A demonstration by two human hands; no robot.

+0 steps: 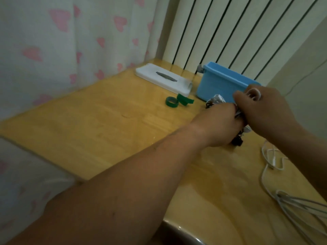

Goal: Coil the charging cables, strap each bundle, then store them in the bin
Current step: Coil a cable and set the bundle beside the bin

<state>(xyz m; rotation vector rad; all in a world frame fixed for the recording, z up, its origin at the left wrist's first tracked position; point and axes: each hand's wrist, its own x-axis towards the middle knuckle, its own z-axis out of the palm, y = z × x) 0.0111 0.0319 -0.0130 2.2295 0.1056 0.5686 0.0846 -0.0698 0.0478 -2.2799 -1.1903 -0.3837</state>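
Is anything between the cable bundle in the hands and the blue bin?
Nothing visible. The left hand and right hand grip the cable bundle directly in front of the blue bin; the green straps lie off to its left, out of the path.

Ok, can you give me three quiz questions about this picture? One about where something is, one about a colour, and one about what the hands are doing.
1. Where are the straps?
A) on the floor
B) on the table, left of the bin
C) on a chair

2. What colour is the bin?
A) blue
B) red
C) black

3. What are the left hand and right hand doing?
A) lying flat
B) both gripping the bundle
C) waving

Answers:
1 B, the green straps lie on the wood beside the bin.
2 A, its walls are light blue.
3 B, both hands' fingers curl round the cable bundle.
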